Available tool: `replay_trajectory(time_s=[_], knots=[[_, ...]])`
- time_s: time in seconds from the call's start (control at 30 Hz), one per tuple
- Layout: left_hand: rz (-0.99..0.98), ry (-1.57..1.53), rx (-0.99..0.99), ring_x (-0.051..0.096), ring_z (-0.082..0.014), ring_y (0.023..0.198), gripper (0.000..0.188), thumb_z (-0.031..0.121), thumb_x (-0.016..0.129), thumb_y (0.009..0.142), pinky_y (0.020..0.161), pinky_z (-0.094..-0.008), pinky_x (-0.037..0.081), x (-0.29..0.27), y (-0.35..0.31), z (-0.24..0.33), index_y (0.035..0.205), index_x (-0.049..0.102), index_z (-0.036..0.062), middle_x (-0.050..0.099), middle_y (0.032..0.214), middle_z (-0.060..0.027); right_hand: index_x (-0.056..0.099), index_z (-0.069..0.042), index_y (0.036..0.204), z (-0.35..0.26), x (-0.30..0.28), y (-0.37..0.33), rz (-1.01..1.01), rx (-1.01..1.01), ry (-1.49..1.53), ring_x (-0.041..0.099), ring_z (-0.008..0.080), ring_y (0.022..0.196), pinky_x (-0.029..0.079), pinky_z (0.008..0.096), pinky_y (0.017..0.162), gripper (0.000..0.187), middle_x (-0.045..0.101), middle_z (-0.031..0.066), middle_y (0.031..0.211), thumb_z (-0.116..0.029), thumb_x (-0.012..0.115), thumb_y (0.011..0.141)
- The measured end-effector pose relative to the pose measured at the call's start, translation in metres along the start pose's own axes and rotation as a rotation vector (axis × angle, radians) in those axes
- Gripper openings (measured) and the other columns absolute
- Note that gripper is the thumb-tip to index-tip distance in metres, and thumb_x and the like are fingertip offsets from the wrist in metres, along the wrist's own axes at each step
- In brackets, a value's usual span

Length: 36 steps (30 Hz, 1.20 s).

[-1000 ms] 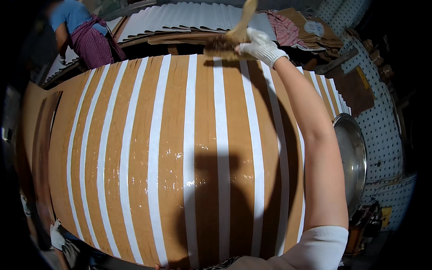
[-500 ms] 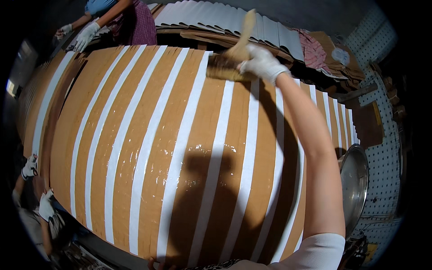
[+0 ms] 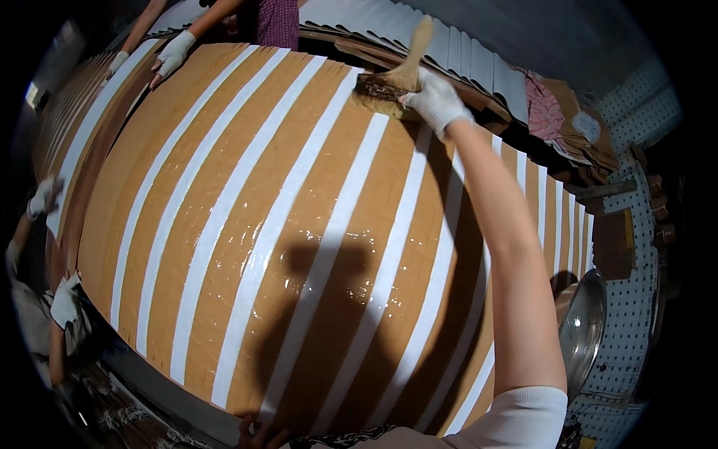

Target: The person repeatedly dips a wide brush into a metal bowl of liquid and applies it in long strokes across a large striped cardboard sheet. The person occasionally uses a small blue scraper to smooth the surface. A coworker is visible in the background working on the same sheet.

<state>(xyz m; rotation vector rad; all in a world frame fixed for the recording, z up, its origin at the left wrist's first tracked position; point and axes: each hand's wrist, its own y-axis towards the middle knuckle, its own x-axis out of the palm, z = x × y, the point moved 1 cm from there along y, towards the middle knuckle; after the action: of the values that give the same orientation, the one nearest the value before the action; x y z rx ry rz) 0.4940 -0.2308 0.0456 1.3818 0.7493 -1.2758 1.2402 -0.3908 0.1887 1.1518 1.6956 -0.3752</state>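
My right hand [image 3: 440, 103], in a white fingerless glove, is closed round a wide flat brush [image 3: 417, 52] with a pale wooden handle. Its dark, pale-tipped bristles rest at the far edge of a brown surface [image 3: 299, 217] crossed by white strips [image 3: 329, 243]. Glossy wet patches shine over the middle of that surface. At the near edge, the fingers of my left hand [image 3: 258, 434] show in shadow, bent and apart, with nothing visible in them. The rest of that hand is out of view. My own shadow falls across the strips.
A metal basin [image 3: 583, 322] stands at the right. Pale layered sheets [image 3: 419, 37] lie behind, beside a pink cloth [image 3: 544, 108]. Co-workers' gloved hands [image 3: 176, 52] are at the far left and along the left edge, next to another striped brown stack [image 3: 90, 142].
My view has shifted slightly. The brush stays near the far edge in my right hand, a little further right in the picture. The co-workers' hands at the left have moved.
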Motion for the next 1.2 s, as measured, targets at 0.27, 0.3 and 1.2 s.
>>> replay_trajectory(time_s=[0.27, 0.3, 1.2], knots=[[-0.006, 0.020, 0.019, 0.050, -0.0350, 0.118, 0.041, 0.017, 0.066, 0.089, 0.097, -0.0534, 0.046, 0.013, -0.011, -0.003, 0.127, 0.064, 0.0304, 0.052, 0.139, -0.0081, 0.063, -0.011, 0.122, -0.036, -0.025, 0.032, 0.292, 0.289, 0.113, 0.065, 0.0372, 0.107, 0.048, 0.0434, 0.095, 0.050, 0.071, 0.0172, 0.110, -0.034, 0.078, 0.080], [-0.013, 0.022, 0.014, 0.051, -0.0344, 0.117, 0.040, 0.018, 0.066, 0.089, 0.097, -0.0539, 0.046, 0.012, -0.011, -0.002, 0.127, 0.064, 0.0303, 0.053, 0.139, -0.0078, 0.064, -0.011, 0.122, -0.042, -0.026, 0.043, 0.245, 0.256, 0.068, 0.063, 0.0366, 0.111, 0.047, 0.0421, 0.097, 0.051, 0.069, 0.0173, 0.115, -0.035, 0.078, 0.080], [0.223, 0.113, 0.088, 0.038, -0.0307, 0.123, 0.044, 0.046, 0.066, 0.085, 0.102, -0.0581, 0.043, -0.023, 0.032, 0.005, 0.128, 0.056, 0.0460, 0.041, 0.131, -0.0040, 0.067, -0.016, 0.123, -0.284, 0.016, -0.311, -0.149, -0.325, 0.038, 0.060, 0.0315, 0.087, 0.048, 0.0420, 0.077, 0.036, 0.060, 0.0132, 0.091, -0.021, 0.066, 0.087]])
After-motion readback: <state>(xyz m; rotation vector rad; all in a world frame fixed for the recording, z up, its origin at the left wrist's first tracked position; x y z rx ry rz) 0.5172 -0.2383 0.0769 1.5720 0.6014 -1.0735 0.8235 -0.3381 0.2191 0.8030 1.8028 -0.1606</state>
